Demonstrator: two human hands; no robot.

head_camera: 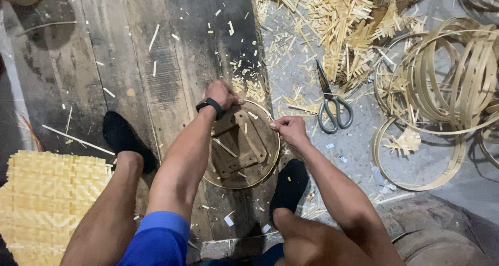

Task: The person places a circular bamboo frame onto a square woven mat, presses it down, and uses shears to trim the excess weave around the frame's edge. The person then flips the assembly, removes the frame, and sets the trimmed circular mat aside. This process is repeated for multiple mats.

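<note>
A round wooden form [244, 144] with a crossed wooden frame inside lies on the floor between my feet, a thin bamboo strip hoop running round its rim. My left hand [222, 94], a black band on its wrist, presses on the far edge of the hoop. My right hand [289, 129] pinches the bamboo strip at the form's right edge. Grey scissors [331, 106] lie shut on the floor just right of my right hand.
Several bamboo hoops [447, 84] are stacked at the right, one lying flat [416, 159]. Cut bamboo scraps [343, 21] are piled at the top. A woven bamboo mat [44, 193] lies at the left. My black-socked feet [125, 138] [288, 188] flank the form on dark planks.
</note>
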